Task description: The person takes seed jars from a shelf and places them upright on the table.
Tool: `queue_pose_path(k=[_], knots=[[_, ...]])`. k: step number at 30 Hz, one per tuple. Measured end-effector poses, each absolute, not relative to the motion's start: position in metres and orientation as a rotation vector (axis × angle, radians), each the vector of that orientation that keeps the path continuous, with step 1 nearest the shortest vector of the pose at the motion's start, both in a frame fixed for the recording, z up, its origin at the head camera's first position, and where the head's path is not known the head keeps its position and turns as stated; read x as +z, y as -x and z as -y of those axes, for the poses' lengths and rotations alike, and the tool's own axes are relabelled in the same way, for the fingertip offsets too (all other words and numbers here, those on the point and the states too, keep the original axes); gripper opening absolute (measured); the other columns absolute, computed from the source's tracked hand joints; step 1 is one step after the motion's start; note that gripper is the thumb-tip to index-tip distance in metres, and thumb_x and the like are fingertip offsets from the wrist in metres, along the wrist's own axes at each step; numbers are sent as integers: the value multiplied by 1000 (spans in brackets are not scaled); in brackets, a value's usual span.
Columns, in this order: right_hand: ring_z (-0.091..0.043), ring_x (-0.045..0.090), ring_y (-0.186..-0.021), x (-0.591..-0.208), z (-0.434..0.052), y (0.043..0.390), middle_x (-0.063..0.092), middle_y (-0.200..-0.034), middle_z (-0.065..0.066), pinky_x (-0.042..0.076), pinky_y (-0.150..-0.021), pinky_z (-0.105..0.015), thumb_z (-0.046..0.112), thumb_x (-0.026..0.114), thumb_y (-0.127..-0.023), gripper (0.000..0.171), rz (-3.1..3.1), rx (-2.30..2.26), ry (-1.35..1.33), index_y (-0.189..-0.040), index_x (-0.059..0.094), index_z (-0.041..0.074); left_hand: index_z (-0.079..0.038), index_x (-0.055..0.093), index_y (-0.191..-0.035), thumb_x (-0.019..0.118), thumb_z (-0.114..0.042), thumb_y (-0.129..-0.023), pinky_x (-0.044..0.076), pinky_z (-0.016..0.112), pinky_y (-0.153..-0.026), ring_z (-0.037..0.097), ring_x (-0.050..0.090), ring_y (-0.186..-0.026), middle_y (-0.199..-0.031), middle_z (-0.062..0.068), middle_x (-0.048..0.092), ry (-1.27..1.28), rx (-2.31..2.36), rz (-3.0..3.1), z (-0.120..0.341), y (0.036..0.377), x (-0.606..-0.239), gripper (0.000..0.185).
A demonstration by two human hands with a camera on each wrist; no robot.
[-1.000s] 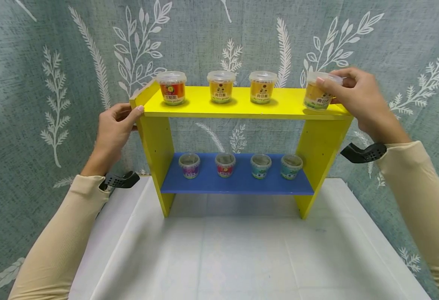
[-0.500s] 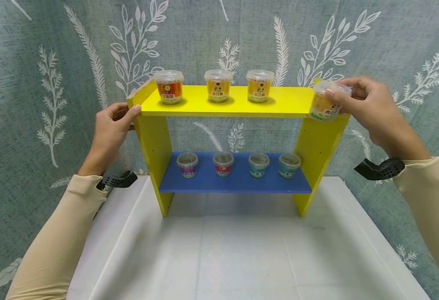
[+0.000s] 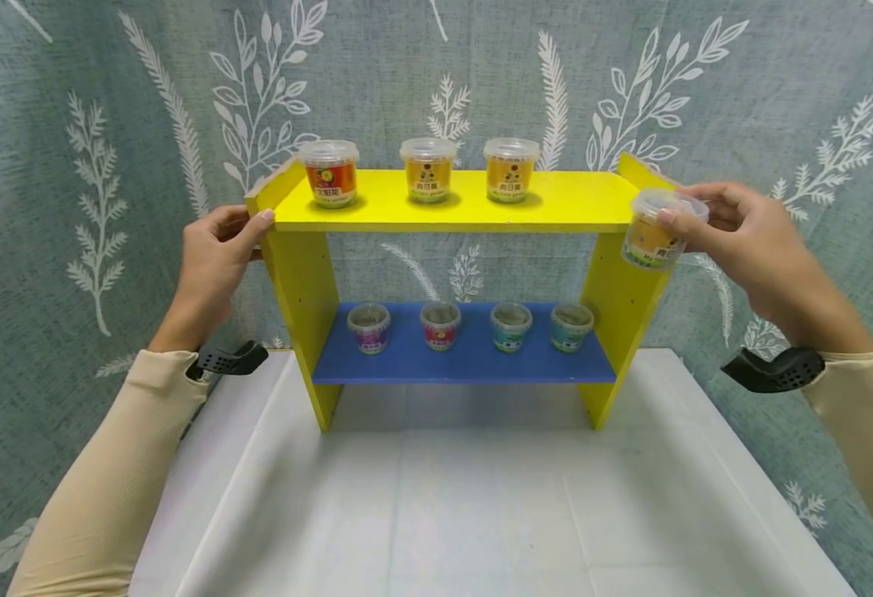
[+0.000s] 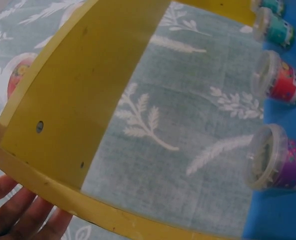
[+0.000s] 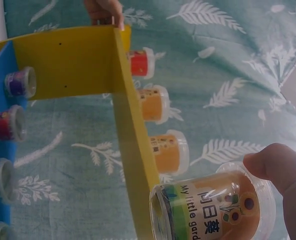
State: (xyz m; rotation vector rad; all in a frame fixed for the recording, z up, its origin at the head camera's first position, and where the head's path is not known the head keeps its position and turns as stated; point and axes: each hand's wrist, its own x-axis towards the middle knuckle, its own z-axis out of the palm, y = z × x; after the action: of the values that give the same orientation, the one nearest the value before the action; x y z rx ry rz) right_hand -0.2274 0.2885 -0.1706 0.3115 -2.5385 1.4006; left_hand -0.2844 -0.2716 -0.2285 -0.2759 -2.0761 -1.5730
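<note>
My right hand grips a lidded clear plastic cup with a yellow sunflower label, held in front of the shelf's right end. In the right wrist view the thumb lies at that cup's lid and the words on the label show. My left hand holds the top left corner of a yellow and blue two-tier shelf, thumb on the front, fingers behind the side. On the yellow top board stand a red-labelled cup and two yellow-labelled cups.
The blue lower board bears several smaller cups with purple, red and teal labels, such as the purple cup. The shelf stands on a white-covered table. A green leaf-patterned cloth hangs behind and at both sides.
My right hand has carried the yellow-labelled cup off the top board's right end, rightward, down and toward me. The left hand stays at the shelf's corner.
</note>
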Motion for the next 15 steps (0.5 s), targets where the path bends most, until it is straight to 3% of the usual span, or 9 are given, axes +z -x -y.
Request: queue_pose_path(k=[4,9,15], knots=[[-13,65,-104,-178,-289,225,61,-130,4,49,-85,-14,31,69,-101,62,2530,1385,-320,-153,43,10,-8,65,-134,70,-37,-99,53,19,-82,15,62,-102,-116,-2,65,283,-1590,2066,273,284,-229,46],[-8,64,-103,-190,-286,222,62,-126,8,49,-84,-10,31,68,-101,59,2545,1339,-328,-150,44,8,-8,65,-133,71,-37,-98,53,20,-81,16,63,-101,-114,-1,66,284,-1617,2050,273,285,-228,46],[-10,56,-116,-206,-281,216,53,-141,-5,47,-82,-8,38,67,-101,63,2648,1256,-311,-152,42,9,-7,65,-133,71,-37,-98,53,20,-81,15,63,-100,-113,-2,67,272,-1607,2057,273,285,-229,46]])
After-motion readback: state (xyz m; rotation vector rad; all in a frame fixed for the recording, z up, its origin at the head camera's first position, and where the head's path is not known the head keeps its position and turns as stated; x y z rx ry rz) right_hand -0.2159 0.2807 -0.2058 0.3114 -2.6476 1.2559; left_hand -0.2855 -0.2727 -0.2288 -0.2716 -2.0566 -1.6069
